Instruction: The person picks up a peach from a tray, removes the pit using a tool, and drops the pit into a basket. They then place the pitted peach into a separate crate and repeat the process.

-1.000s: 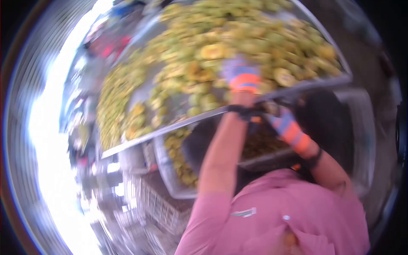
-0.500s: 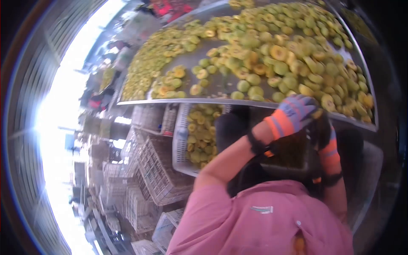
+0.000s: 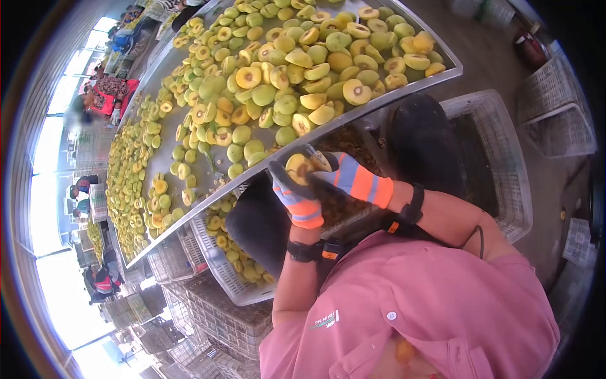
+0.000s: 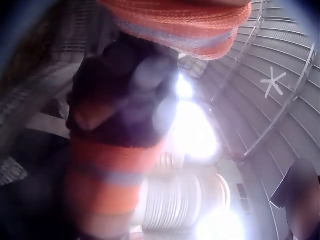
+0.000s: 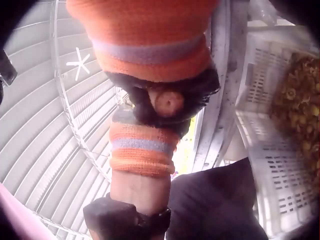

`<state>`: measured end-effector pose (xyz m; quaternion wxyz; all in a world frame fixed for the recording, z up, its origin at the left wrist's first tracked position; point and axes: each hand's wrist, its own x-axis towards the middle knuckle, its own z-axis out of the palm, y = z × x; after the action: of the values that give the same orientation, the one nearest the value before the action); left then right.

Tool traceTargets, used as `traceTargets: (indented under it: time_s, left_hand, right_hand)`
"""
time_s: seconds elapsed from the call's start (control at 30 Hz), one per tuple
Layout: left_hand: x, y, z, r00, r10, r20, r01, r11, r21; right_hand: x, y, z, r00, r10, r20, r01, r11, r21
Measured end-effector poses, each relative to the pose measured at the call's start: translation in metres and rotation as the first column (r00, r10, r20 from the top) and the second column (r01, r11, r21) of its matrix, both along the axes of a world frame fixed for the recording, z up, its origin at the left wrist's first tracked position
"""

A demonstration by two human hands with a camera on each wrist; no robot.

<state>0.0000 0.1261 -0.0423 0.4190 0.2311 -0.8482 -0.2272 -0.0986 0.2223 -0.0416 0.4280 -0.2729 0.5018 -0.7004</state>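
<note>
In the head view, my left hand (image 3: 298, 199), in a striped glove with dark fingers, holds a cut yellow-green fruit (image 3: 297, 168) just below the tray's near edge. My right hand (image 3: 360, 179) meets it from the right, gripping a slim tool (image 3: 312, 151) whose shape is partly hidden. In the right wrist view, a round brown end (image 5: 169, 104) shows in the dark palm of my right hand (image 5: 150, 55); my left hand (image 5: 142, 145) is beneath. The left wrist view is blurred, with my left hand (image 4: 175, 25) above my right (image 4: 112, 150).
A metal-edged tray (image 3: 372, 108) heaped with halved fruit (image 3: 262, 95) slants across the head view. Below it stand a white crate of fruit (image 3: 218, 268), stacked crates (image 3: 221, 303) and a pale bin (image 3: 502, 158). Other people (image 3: 107, 101) are at the far left.
My left hand reached over the fruit heap, then drew back to my right hand. The hands now meet around a cut fruit; the head view has turned and sharpened.
</note>
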Motion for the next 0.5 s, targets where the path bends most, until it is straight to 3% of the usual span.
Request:
traceTargets:
  time_s: [0.03, 0.07, 0.17, 0.2, 0.27, 0.37, 0.5]
  left_hand:
    - [0.005, -0.009, -0.017, 1.000, -0.004, 0.013, 0.004, 1.000, 0.024]
    - [0.010, -0.017, -0.034, 1.000, -0.008, 0.027, 0.007, 0.999, 0.049]
    - [0.013, -0.020, -0.050, 0.997, -0.028, -0.074, 0.046, 0.965, 0.260]
    - [0.009, -0.014, -0.044, 0.975, -0.027, -0.222, 0.136, 0.860, 0.492]
    - [-0.002, 0.005, -0.016, 0.877, 0.096, -0.471, 0.370, 0.489, 0.790]
    - [-0.014, 0.014, 0.001, 0.949, 0.081, -0.305, 0.205, 0.574, 0.793]
    - [-0.020, 0.012, -0.017, 0.956, 0.058, -0.288, 0.166, 0.700, 0.694]
  right_hand:
    - [-0.002, -0.002, -0.004, 0.978, -0.072, -0.194, 0.066, 0.997, -0.037]
    - [-0.007, -0.004, -0.009, 0.962, -0.115, -0.248, 0.124, 0.992, 0.020]
    - [-0.020, 0.001, 0.002, 0.927, -0.099, -0.363, 0.098, 0.995, -0.023]
    - [-0.017, -0.002, -0.001, 0.937, -0.144, -0.317, 0.115, 0.987, -0.111]
    - [-0.015, -0.003, -0.007, 0.902, -0.113, -0.417, 0.118, 0.993, -0.014]
    - [-0.015, -0.005, -0.014, 0.808, -0.088, -0.582, 0.144, 0.988, 0.050]
    - [-0.012, -0.005, -0.003, 0.652, -0.044, -0.757, 0.148, 0.986, 0.071]
